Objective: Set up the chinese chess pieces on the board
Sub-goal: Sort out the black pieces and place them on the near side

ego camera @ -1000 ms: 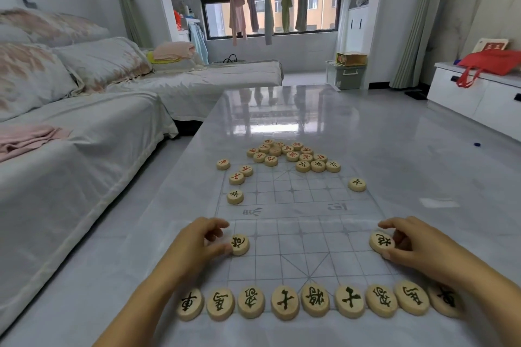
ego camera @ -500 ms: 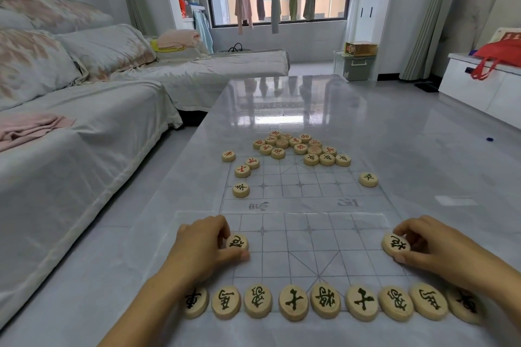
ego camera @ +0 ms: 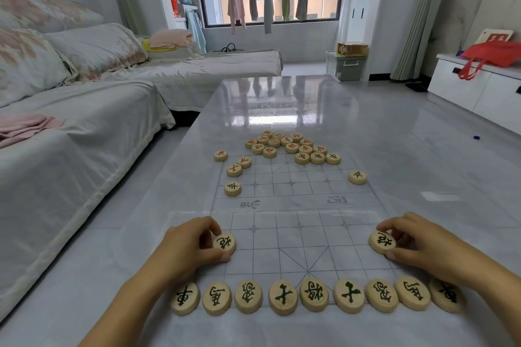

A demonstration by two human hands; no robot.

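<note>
Your left hand (ego camera: 186, 248) pinches left cannon (ego camera: 224, 244), right hand (ego camera: 423, 245) pinches right cannon (ego camera: 382, 242). Left cannon nudged outward, right barely moved. Both roughly on board (ego camera: 296, 234) marks; soldiers next.

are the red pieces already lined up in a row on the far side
No, the red pieces lie in a loose cluster at the far edge of the board, not in a straight row.
</note>
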